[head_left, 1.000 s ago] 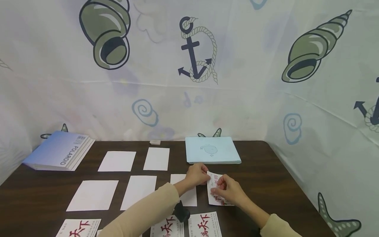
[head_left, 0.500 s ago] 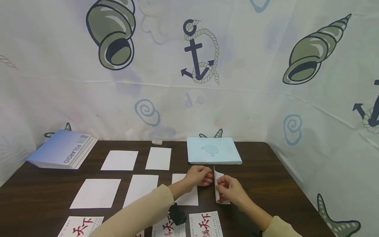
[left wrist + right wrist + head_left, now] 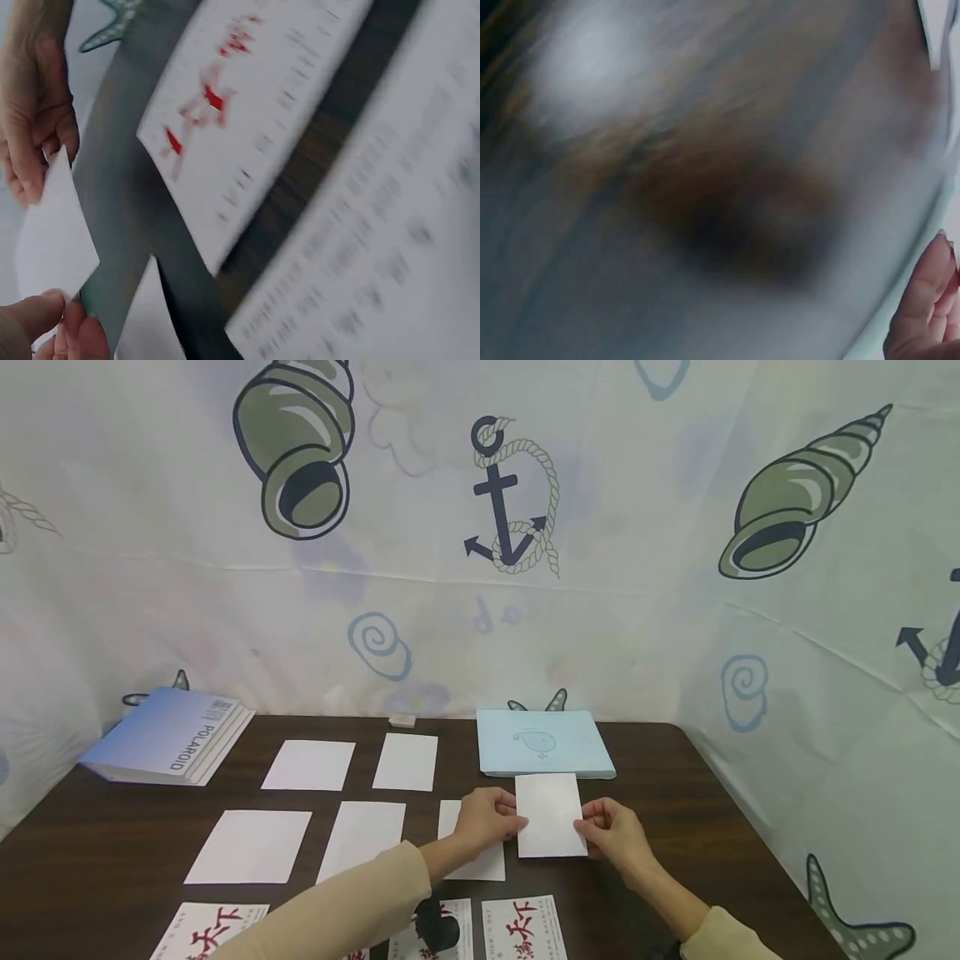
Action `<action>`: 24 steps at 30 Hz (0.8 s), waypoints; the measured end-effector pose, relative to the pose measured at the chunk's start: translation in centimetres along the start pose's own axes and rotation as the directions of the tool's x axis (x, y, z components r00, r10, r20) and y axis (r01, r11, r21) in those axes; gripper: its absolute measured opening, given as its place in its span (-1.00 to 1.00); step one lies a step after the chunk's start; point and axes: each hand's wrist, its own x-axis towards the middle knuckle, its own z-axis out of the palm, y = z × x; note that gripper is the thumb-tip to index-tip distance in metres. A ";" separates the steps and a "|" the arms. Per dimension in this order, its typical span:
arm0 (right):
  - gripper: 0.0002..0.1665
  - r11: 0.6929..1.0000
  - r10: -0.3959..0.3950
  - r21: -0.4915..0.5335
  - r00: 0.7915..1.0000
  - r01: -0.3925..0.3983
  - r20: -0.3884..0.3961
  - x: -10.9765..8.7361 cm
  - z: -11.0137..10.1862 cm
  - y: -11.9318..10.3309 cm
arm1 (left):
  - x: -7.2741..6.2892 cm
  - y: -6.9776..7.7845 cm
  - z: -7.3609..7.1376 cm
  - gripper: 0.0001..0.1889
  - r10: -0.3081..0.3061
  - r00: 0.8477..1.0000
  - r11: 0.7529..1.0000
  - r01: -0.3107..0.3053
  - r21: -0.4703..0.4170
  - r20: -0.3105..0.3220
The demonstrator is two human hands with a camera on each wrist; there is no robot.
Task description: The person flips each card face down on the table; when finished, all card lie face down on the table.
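A blank white card (image 3: 551, 817) is held by both hands a little above the table, blank face toward the head camera. My left hand (image 3: 483, 818) pinches its left edge between thumb and fingers. On the opposite edge, my right hand (image 3: 617, 839) pinches it too. The left wrist view shows the same card (image 3: 56, 244) between the left thumb and fingers and the right hand (image 3: 37, 112). Only part of the right hand (image 3: 928, 307) appears in the right wrist view, which is badly blurred. Behind the left hand lies another white card (image 3: 480, 864), partly hidden.
More blank white cards (image 3: 258, 847) lie in rows on the dark table (image 3: 675, 835). Cards with red characters (image 3: 525, 931) lie along the front. A blue POLAROID album (image 3: 168, 735) stands back left, a light blue book (image 3: 543, 743) back right. A small white block (image 3: 402, 721) sits behind.
The card has been flipped from its printed red-character side to its blank side. My left hand, off it half a second ago, now grips its left edge.
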 end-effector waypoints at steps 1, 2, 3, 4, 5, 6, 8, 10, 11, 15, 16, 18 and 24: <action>-0.80 1.000 0.013 -0.023 1.000 -0.013 -0.001 0.1 -0.1 0.3 | 0.0 -0.1 0.1 -0.72 0.026 1.000 0.999 -0.026 0.033 0.002; -0.80 0.999 0.024 -0.041 1.000 -0.024 0.000 0.1 -0.2 0.6 | 0.0 -0.1 0.2 -0.71 0.057 0.998 0.996 -0.057 0.066 0.004; -0.80 0.998 0.029 -0.054 1.000 -0.029 0.003 0.2 -0.2 0.8 | -0.1 -0.1 0.3 -0.70 0.085 0.996 0.991 -0.084 0.104 0.001; -0.81 0.998 0.031 -0.061 0.999 -0.031 0.007 0.2 -0.3 1.0 | -0.1 -0.2 0.4 -0.68 0.105 0.994 0.985 -0.104 0.138 -0.003; -0.81 0.997 0.033 -0.068 0.999 -0.032 0.013 0.3 -0.3 1.2 | -0.2 -0.2 0.5 -0.67 0.118 0.993 0.980 -0.116 0.163 -0.006; -0.82 0.997 0.033 -0.077 0.999 -0.031 0.017 0.4 -0.4 1.4 | -0.2 -0.1 0.6 -0.65 0.130 0.992 0.974 -0.126 0.188 -0.009; -0.83 0.994 0.030 -0.106 0.999 -0.028 0.023 0.4 -0.4 1.7 | -0.4 -0.1 0.8 -0.62 0.141 0.990 0.964 -0.135 0.231 -0.009; -0.84 0.988 0.028 -0.150 0.999 -0.023 0.029 0.4 -0.5 1.9 | -0.6 0.1 1.0 -0.60 0.139 0.990 0.954 -0.133 0.270 -0.004; -0.84 0.985 0.027 -0.174 0.999 -0.020 0.034 0.4 -0.5 1.9 | -0.6 0.2 1.1 -0.59 0.135 0.991 0.949 -0.130 0.286 0.001; -0.84 0.968 0.022 -0.250 0.999 -0.010 0.045 0.4 -0.5 2.1 | -0.5 0.5 1.4 -0.59 0.137 0.990 0.915 -0.136 0.380 0.025; -0.84 0.965 0.023 -0.261 0.999 -0.009 0.049 0.4 -0.6 2.1 | -0.4 0.6 1.5 -0.59 0.135 0.990 0.906 -0.139 0.401 0.036; -0.84 0.960 0.025 -0.280 0.998 -0.009 0.053 0.4 -0.6 2.1 | -0.3 0.9 1.7 -0.60 0.124 0.991 0.887 -0.135 0.442 0.055; -0.82 0.945 0.027 -0.326 0.996 0.001 0.080 0.4 -0.7 2.0 | 0.1 1.4 2.2 -0.57 0.047 0.996 0.824 -0.081 0.561 0.075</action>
